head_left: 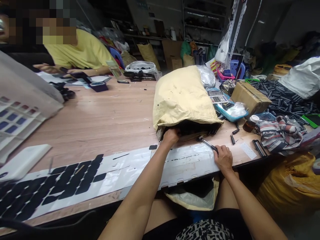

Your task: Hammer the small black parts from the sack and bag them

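My left hand (pixel 172 136) reaches into the mouth of a large pale-yellow sack (pixel 183 95) lying on the table, and its fingertips are lost in the dark opening. Dark contents inside the sack are too shadowed to name. In my right hand (pixel 223 158) is what looks like a small hammer (pixel 208 144), with a metal shaft and a dark grip. Its head rests near the sack's lower edge, over a white sheet (pixel 192 158) along the table edge. A small black pad (pixel 153 147) lies left of the sack.
Rows of black pads (pixel 67 180) on white backing cover the table's front left, beside a white crate (pixel 22 123). A person in a yellow shirt (pixel 87 50) sits across. To the right are a calculator (pixel 217 97), cardboard box (pixel 250 96), bottle (pixel 250 123) and black coiled parts (pixel 285 100).
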The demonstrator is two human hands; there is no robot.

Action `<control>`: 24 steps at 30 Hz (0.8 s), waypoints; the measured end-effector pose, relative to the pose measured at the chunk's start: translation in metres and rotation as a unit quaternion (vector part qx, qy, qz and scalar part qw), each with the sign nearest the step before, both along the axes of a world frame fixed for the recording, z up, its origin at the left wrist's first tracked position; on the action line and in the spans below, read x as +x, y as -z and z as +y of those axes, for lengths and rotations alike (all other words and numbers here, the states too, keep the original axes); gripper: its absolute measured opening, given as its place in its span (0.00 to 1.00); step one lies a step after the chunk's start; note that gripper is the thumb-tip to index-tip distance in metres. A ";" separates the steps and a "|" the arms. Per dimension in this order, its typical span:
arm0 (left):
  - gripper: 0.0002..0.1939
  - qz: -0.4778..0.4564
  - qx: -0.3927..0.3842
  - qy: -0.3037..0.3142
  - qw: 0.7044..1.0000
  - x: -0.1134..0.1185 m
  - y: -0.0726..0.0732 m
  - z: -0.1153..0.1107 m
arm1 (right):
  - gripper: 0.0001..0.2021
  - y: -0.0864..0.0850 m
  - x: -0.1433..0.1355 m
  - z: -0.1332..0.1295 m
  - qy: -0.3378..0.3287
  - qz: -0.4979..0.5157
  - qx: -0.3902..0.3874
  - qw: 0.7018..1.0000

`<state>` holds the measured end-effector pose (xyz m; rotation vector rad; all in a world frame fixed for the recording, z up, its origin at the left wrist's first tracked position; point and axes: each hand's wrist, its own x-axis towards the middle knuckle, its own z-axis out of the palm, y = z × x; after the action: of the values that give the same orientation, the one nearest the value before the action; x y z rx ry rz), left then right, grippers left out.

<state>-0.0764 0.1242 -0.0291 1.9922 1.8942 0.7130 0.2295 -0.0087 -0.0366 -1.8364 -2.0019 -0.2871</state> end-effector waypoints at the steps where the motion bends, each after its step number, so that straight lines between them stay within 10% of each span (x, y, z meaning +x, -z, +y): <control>1: 0.08 -0.002 0.024 -0.001 1.000 0.001 -0.002 -0.008 | 0.12 0.000 0.000 0.000 0.000 0.001 -0.002 1.000; 10: 0.06 -0.096 0.075 0.140 0.983 0.048 0.027 -0.103 | 0.13 0.001 0.000 0.000 0.003 0.000 -0.010 1.000; 24: 0.08 -0.135 0.058 0.108 0.983 0.052 0.045 -0.100 | 0.13 -0.019 0.003 -0.013 -0.003 0.104 -0.100 0.989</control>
<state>-0.0248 0.0243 -0.0741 2.0105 1.4878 0.9945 0.2323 -0.0215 -0.0176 -1.8906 -1.9494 0.1094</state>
